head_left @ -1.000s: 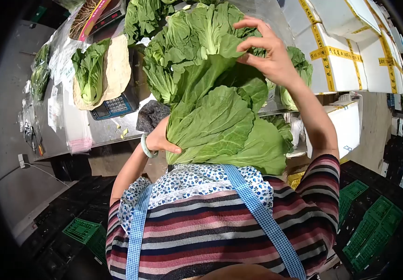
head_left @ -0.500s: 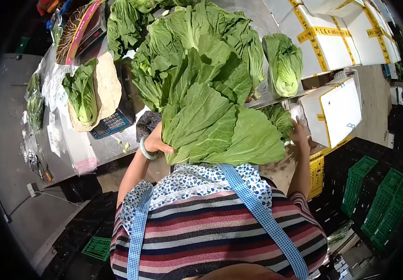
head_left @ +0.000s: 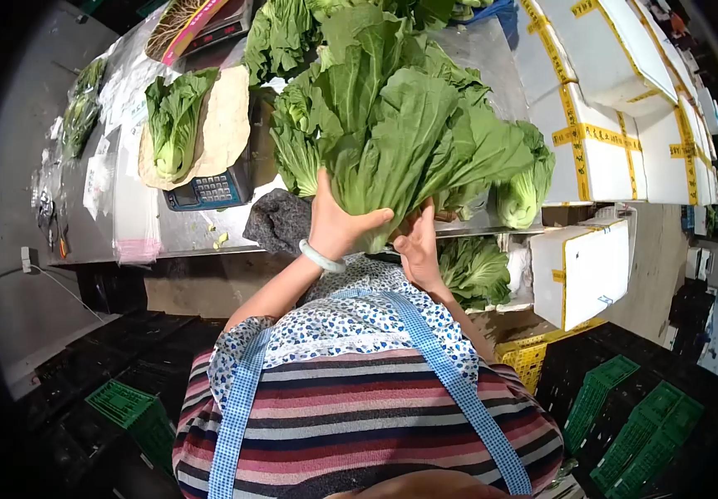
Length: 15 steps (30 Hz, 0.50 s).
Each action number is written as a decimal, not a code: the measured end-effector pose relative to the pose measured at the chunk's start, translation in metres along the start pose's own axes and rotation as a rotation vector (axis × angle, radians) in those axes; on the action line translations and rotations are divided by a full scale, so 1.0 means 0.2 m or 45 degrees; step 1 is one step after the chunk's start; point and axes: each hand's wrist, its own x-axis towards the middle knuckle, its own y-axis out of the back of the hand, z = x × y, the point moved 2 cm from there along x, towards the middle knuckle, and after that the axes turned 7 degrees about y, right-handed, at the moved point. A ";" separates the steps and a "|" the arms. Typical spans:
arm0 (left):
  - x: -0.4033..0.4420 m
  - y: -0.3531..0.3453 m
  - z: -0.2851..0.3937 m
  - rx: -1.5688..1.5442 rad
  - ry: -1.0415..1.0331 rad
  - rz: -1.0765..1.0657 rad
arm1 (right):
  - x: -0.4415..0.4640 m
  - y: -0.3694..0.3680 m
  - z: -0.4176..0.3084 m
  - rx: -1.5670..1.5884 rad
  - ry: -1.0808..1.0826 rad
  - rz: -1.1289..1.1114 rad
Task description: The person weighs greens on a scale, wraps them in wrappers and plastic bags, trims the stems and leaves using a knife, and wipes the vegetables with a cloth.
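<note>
A large leafy green vegetable (head_left: 400, 141) stands up in front of me with its leaves spread toward the table. My left hand (head_left: 344, 218) is wrapped round its lower part, thumb across the stems. My right hand (head_left: 419, 245) is at the stem end from the right, fingers bent against it. More leafy heads (head_left: 296, 158) lie behind it on the metal table, partly hidden. To the right, another head (head_left: 523, 179) rests at the table's edge, and a further one (head_left: 475, 270) sits lower down, by my right forearm.
A scale (head_left: 209, 190) at the left bears a tan sheet (head_left: 230, 125) and a leafy head (head_left: 173, 133). A dark cloth (head_left: 278, 221) lies at the table edge (head_left: 184, 248). White foam boxes (head_left: 616, 133) stand right; a yellow crate (head_left: 523, 363) and green crates (head_left: 646, 437) are below.
The held vegetable has been raised upright, its leaves now pointing away from me. My right hand has come from the lower right to its stem end. My left hand has shifted right.
</note>
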 end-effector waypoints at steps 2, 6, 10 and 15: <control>-0.05 -0.01 0.04 0.109 -0.108 0.008 | 0.08 0.03 0.06 -0.145 -0.120 0.053; -0.06 0.08 0.13 -0.266 -0.200 -0.333 | 0.22 0.23 0.17 0.486 -0.412 -0.094; 0.11 0.12 -0.01 -0.374 -0.071 -0.035 | 0.27 0.03 0.00 0.436 -0.464 -0.118; 0.12 -0.06 -0.17 -1.142 0.469 -0.514 | 0.34 0.06 0.09 0.083 -0.609 0.068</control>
